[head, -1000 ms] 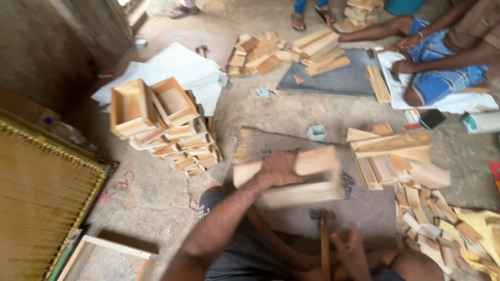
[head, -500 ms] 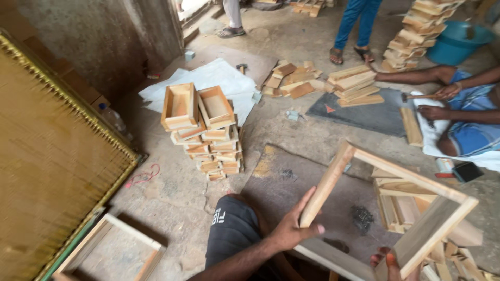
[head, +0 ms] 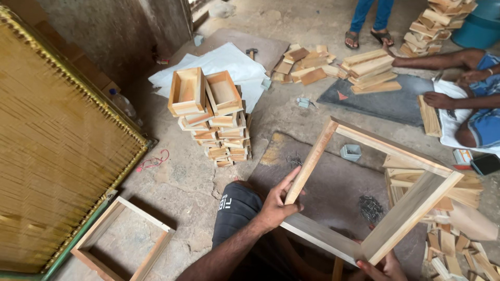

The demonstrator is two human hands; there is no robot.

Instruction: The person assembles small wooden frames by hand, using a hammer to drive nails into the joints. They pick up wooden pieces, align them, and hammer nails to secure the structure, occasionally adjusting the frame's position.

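I hold a square open wooden frame [head: 411, 208] up in front of me, tilted over my lap. My left hand [head: 278, 205] grips its left corner, fingers stretched along the left side board. My right hand [head: 383, 269] holds the bottom right corner at the lower edge of the view, only partly seen. Through the frame I see a dark board [head: 338, 182] on the floor with piles of small nails [head: 371, 206]. My knee in dark shorts [head: 234, 208] sits below the left hand.
A stack of small wooden boxes [head: 213, 117] stands at left centre. Another open frame [head: 125, 239] lies on the floor bottom left beside a woven golden panel [head: 57, 145]. Wood offcuts [head: 448, 244] pile at right. A seated person [head: 469, 104] works beyond; someone in sandals [head: 364, 36] stands farther back.
A second ago my left hand held the frame edge-on and low. It has since been lifted and turned to face me, and my view has shifted right and up.
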